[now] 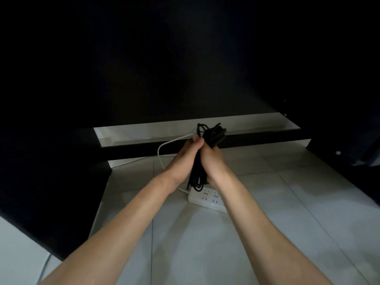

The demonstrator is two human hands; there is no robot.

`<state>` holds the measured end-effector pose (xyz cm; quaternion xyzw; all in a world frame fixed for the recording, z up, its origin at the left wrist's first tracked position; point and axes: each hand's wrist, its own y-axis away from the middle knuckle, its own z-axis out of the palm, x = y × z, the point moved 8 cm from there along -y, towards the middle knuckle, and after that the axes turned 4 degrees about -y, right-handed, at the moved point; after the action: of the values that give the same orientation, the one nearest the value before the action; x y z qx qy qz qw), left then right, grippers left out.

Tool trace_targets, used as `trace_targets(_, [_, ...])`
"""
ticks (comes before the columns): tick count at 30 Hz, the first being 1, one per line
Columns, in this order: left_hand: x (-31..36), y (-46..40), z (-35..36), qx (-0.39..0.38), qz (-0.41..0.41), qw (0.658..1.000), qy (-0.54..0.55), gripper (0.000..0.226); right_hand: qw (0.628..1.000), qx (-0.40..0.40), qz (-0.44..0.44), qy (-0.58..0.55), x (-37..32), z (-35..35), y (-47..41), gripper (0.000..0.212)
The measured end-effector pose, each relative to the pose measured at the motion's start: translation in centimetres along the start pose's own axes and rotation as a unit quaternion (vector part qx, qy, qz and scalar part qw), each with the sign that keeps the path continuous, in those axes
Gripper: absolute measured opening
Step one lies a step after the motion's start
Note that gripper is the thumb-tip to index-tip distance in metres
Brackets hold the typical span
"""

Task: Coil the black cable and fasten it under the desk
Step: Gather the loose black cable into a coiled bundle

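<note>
- Both hands met in front of the person, low under the dark desk [185, 58], and clamped around one thing: the black cable [207, 136], gathered into a long bundle of loops.
- The left hand [186, 155] had its fingers wrapped round the bundle's upper part, thumb on top; the right hand [213, 161] closed on it from the other side, touching the left. Held like that, I judged, the loops could not spring apart.
- Loop ends stuck out above the fists and more hung below the wrists, so the coiling looked all but done; nothing yet fastened it to the desk.
- The bundle was held clear of the tiled floor [267, 223], just above a white power strip [205, 199] lying there.
- A white cord [162, 149] curved from the strip up behind the left hand; whether it was caught in the grip I could not tell.
- A black crossbar [257, 139] ran behind the hands, near the bundle's top; it seemed a likely place to tie the coil, though I saw no tie or strap anywhere.
</note>
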<state>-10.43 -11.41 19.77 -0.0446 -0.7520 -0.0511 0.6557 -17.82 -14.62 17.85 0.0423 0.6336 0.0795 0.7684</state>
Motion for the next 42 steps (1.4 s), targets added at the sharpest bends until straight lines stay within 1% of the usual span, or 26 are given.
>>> trace_targets(2, [0.6, 0.4, -0.1, 0.011, 0.01, 1.0, 0.008, 0.053, 0.992, -0.006, -0.048, 0.117, -0.6, 1.4, 0.3, 0.056])
trace_targets(3, [0.6, 0.4, -0.2, 0.014, 0.01, 0.999, 0.029, 0.049, 0.976, 0.003, -0.074, 0.205, -1.0, 1.7, 0.3, 0.057])
trace_targets(5, [-0.3, 0.5, -0.3, -0.006, -0.01, 0.996, 0.084, 0.045, 0.914, 0.026, -0.097, 0.392, -1.7, 2.0, 0.0, 0.058])
trace_targets(6, [-0.8, 0.7, -0.4, -0.014, -0.022, 0.994, 0.103, 0.044, 0.883, 0.031, -0.1, 0.458, -1.8, 2.1, -0.2, 0.06])
trace_targets(8, [-1.6, 1.0, -0.9, -0.016, -0.049, 0.992, 0.113, 0.042, 0.837, 0.027, -0.105, 0.537, -1.2, 2.5, -0.2, 0.066])
trace_targets(9, [-2.1, 1.1, -1.1, -0.012, -0.063, 0.991, 0.114, 0.041, 0.824, 0.019, -0.109, 0.555, -0.7, 2.8, -0.2, 0.072])
trace_targets(10, [-2.5, 1.4, -1.4, -0.006, -0.076, 0.99, 0.117, 0.037, 0.819, 0.002, -0.112, 0.563, -0.1, 3.2, 0.0, 0.078])
trace_targets(12, [-3.0, 2.0, -1.8, 0.011, -0.107, 0.982, 0.154, 0.026, 0.826, -0.052, -0.109, 0.55, 1.0, 4.0, 0.3, 0.087])
trace_targets(14, [-3.8, 2.3, -2.3, 0.043, -0.13, 0.972, 0.192, 0.019, 0.847, -0.106, -0.106, 0.511, 1.5, 4.2, 0.6, 0.087])
trace_targets(16, [-4.0, 2.5, -2.3, 0.068, -0.136, 0.968, 0.2, 0.02, 0.878, -0.156, -0.076, 0.447, 1.6, 3.7, 0.5, 0.083])
trace_targets(18, [-3.9, 2.3, -1.6, 0.06, -0.139, 0.965, 0.212, 0.034, 0.895, -0.178, -0.06, 0.405, 1.2, 2.9, 0.4, 0.078])
trace_targets(20, [-3.5, 2.0, -1.1, 0.041, -0.141, 0.968, 0.204, 0.045, 0.899, -0.194, -0.062, 0.388, 0.4, 2.2, 0.4, 0.067])
trace_targets(22, [-2.7, 1.8, -0.5, 0.001, -0.144, 0.968, 0.204, 0.04, 0.911, -0.222, -0.064, 0.342, -0.4, 1.4, 0.3, 0.053])
trace_targets(23, [-2.3, 1.6, -0.3, -0.021, -0.136, 0.964, 0.225, 0.033, 0.915, -0.24, -0.061, 0.319, -0.8, 1.0, 0.4, 0.047])
trace_targets(24, [-1.8, 1.5, -0.3, -0.037, -0.125, 0.958, 0.255, 0.028, 0.916, -0.252, -0.061, 0.304, -1.1, 0.6, 0.5, 0.046])
trace_targets(26, [-1.5, 1.0, -0.7, -0.051, -0.102, 0.948, 0.296, 0.021, 0.924, -0.264, -0.062, 0.268, -1.5, -0.5, 0.4, 0.049])
trace_targets(28, [-1.6, 0.7, -1.6, -0.04, -0.097, 0.944, 0.312, 0.022, 0.938, -0.258, -0.051, 0.226, -1.4, -1.2, 0.0, 0.038])
trace_targets(29, [-1.8, 0.6, -2.1, -0.027, -0.097, 0.943, 0.317, 0.025, 0.936, -0.249, -0.055, 0.241, -1.2, -1.4, -0.2, 0.036])
trace_targets(30, [-1.9, 0.6, -2.7, -0.012, -0.096, 0.943, 0.319, 0.03, 0.926, -0.237, -0.061, 0.289, -0.9, -1.8, -0.4, 0.034])
trace_targets(32, [-2.0, 0.4, -3.8, 0.011, -0.094, 0.943, 0.32, 0.037, 0.893, -0.215, -0.066, 0.391, 0.3, -2.3, -1.0, 0.034])
trace_targets(34, [-1.9, 0.2, -5.0, 0.036, -0.079, 0.942, 0.323, 0.034, 0.866, -0.187, -0.077, 0.457, 1.1, -2.8, -1.5, 0.032])
trace_targets(36, [-1.7, 0.1, -6.5, 0.09, -0.058, 0.939, 0.326, 0.028, 0.849, -0.166, -0.105, 0.491, 1.4, -2.7, -1.5, 0.024])
trace_targets(37, [-1.6, 0.1, -7.4, 0.126, -0.045, 0.939, 0.318, 0.021, 0.842, -0.158, -0.121, 0.502, 1.4, -2.6, -1.4, 0.02])
trace_targets(38, [-1.6, 0.1, -8.2, 0.164, -0.03, 0.939, 0.3, 0.01, 0.837, -0.151, -0.134, 0.509, 1.4, -2.4, -1.3, 0.02])
trace_targets(39, [-1.4, 0.3, -9.1, 0.204, -0.016, 0.942, 0.267, 0.006, 0.836, -0.148, -0.147, 0.508, 1.4, -2.1, -1.2, 0.023])
trace_targets(42, [-1.1, 1.0, -11.3, 0.311, 0.017, 0.947, 0.079, 0.014, 0.858, -0.14, -0.161, 0.467, 1.5, -1.8, -1.1, 0.024])
